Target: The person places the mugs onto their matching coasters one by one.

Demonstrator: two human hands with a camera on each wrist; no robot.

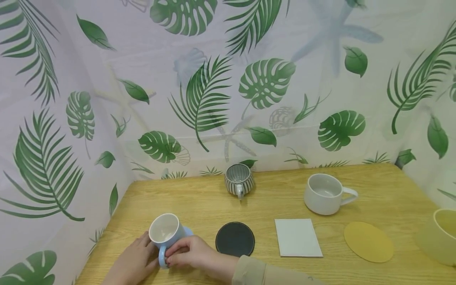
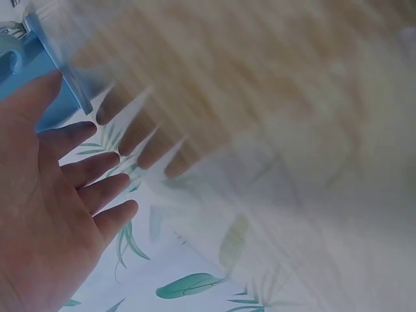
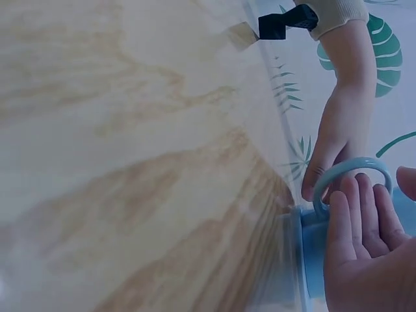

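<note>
The right hand (image 1: pixel 199 252) has its fingers pinching the handle (image 1: pixel 162 257) of the blue cup (image 1: pixel 173 238) at the tabletop's (image 1: pixel 199 202) left, the left hand's (image 1: pixel 133 259) extended fingers alongside, so a base sitting off-centre on the part-hidden blue coaster (image 1: pixel 188 231) could rock if released.

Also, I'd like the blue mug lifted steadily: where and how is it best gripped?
The blue mug is probably best held by its handle, coming from the right: it juts to the near side, where the right hand is. That is off-centre, so the left hand, at the mug's left, could steady it.
</note>
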